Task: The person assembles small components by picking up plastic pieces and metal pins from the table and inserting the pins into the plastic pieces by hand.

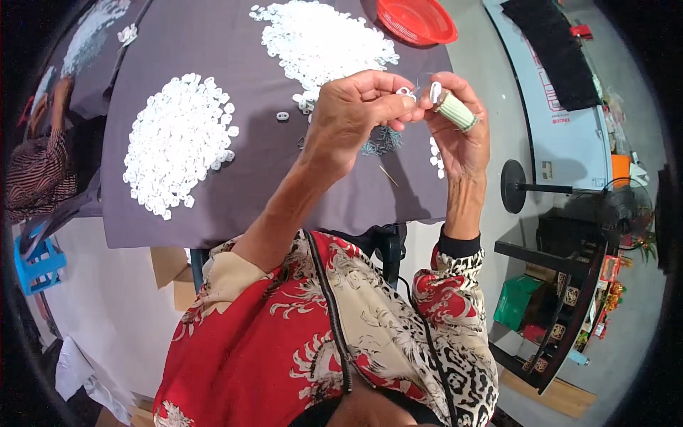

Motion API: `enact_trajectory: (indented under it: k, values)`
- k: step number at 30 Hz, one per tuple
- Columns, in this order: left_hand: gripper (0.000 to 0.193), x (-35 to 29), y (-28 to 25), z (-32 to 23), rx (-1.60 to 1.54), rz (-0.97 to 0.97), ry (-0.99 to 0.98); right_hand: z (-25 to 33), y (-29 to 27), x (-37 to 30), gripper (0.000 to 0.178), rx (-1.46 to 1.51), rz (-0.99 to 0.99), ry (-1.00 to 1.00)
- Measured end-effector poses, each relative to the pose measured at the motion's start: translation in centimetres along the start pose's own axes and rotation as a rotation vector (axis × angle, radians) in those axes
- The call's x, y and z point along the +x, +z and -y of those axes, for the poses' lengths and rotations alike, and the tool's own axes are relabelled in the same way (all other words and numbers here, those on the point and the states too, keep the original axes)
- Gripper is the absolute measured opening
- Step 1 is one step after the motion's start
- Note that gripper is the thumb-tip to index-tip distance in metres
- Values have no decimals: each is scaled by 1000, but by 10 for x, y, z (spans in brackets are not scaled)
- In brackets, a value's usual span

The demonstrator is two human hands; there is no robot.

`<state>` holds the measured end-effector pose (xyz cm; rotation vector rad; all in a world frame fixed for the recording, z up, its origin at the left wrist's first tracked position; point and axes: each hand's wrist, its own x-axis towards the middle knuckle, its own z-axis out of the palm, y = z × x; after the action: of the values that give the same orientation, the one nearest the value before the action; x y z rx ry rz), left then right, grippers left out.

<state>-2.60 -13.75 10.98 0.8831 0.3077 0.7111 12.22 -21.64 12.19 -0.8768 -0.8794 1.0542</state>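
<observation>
My left hand [348, 117] pinches a small white two-holed plastic piece [405, 92] between thumb and fingertips. Close beside it, my right hand [466, 139] grips a similar white plastic piece [435, 92]; a pale green ribbed sleeve [457, 114] is around one of its fingers. The fingertips of both hands almost meet above the table, and whether the two pieces touch is too small to tell. Below the hands lies a heap of thin grey-blue wire-like bits [386, 142], partly hidden by them.
The grey cloth-covered table [235, 206] bears a white heap [178, 146] at left and a larger one [324, 43] behind. One loose piece [282, 116] and a thin stick [388, 176] lie nearby. A red basket [420, 21] stands far right. Another person's arm [60, 103] reaches in at left.
</observation>
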Motion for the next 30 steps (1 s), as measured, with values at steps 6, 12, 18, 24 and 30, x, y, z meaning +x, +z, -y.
enact_trajectory:
  k: [6, 12, 18, 24, 30]
  values:
    - [22, 1, 0, 2, 72, -9, 41, 13, 18, 2, 29, -366, -96, -73]
    - [21, 1, 0, 4, 116, -32, 97, 17, 23, 4, 28, -496, -81, -124]
    - [19, 2, -5, 4, 176, 8, 122, 18, 25, 7, 28, -566, -57, -133]
    - [18, 2, -7, 5, 188, 2, 148, 15, 31, 7, 22, -567, -69, -179]
    - [17, 3, -7, 8, 181, -16, 145, 15, 27, 5, 27, -668, -56, -148]
